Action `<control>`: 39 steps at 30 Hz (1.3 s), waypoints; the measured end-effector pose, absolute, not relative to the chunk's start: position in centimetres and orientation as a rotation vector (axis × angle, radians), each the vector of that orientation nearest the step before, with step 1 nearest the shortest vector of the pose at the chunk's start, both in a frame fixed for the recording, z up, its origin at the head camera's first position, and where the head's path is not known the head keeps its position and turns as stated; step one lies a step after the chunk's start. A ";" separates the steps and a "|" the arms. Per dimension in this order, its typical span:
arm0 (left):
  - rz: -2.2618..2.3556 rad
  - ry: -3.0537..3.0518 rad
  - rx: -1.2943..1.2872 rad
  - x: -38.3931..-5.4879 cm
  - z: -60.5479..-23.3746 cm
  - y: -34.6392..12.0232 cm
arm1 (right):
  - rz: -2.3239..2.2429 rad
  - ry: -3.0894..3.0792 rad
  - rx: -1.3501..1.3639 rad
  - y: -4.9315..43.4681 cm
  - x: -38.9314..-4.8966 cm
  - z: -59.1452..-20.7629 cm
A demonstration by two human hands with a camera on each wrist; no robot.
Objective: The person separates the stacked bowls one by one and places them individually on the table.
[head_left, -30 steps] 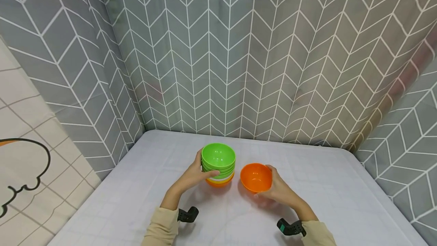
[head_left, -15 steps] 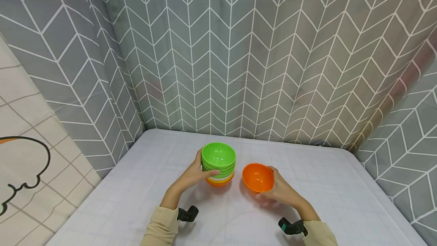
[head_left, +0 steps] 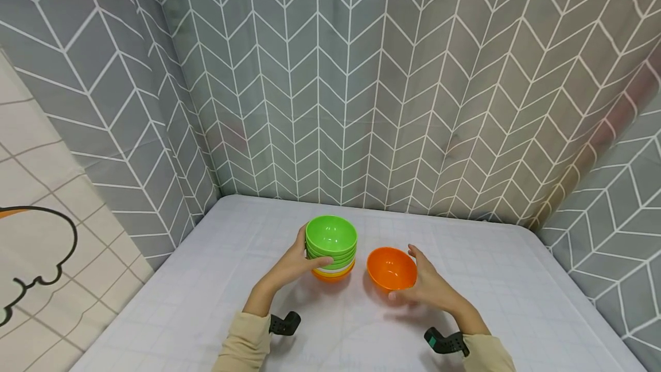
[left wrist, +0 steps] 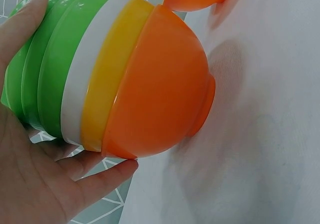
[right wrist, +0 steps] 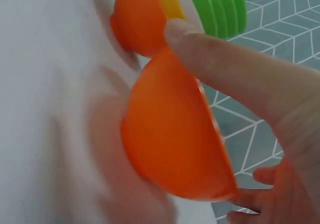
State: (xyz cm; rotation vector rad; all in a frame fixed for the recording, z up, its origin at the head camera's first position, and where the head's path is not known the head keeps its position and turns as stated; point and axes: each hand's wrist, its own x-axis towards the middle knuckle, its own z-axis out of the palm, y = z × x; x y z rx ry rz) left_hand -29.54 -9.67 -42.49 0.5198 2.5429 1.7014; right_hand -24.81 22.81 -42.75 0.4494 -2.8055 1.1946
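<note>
My left hand (head_left: 293,263) grips a stack of nested bowls (head_left: 335,257) from its left side, thumb across the front. In the left wrist view the green bowls (left wrist: 55,58) lie uppermost, followed by a white bowl (left wrist: 92,58), a yellow bowl (left wrist: 112,78) and an orange bowl (left wrist: 160,83) at the base. Just right of the stack, a single orange bowl (head_left: 391,268) sits upright on the white-covered table (head_left: 330,337). Beside it my right hand (head_left: 431,286) is spread, fingers parted from the far rim and thumb close to the near side.
A patterned grey curtain (head_left: 330,85) rises behind the table's far edge, with further curtain at both sides. A white tile-patterned sheet (head_left: 57,205) hangs at the left. Each wrist wears a black camera mount, one left (head_left: 285,324), one right (head_left: 445,341).
The single orange bowl has shifted slightly right with my right hand, whose fingers have since loosened and come away from the rim. My left hand and the stack stay almost still.
</note>
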 end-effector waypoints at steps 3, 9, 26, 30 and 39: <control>1.705 2.544 0.524 -29.6 -42.6 -9.7 | 1.195 -2.777 0.399 22.6 -24.9 -42.5; 1.705 2.548 0.534 -29.6 -42.6 -9.7 | 1.254 -2.712 0.330 21.5 -24.9 -42.0; 1.697 2.542 0.517 -29.6 -42.6 -9.8 | 1.229 -2.662 0.623 17.8 -25.4 -37.9; 1.698 2.544 0.537 -29.6 -42.5 -9.8 | 1.192 -2.665 0.727 16.1 -26.4 -36.4; 1.725 2.489 0.607 -29.6 -42.5 -9.8 | 1.150 -2.775 0.801 13.2 -28.7 -35.5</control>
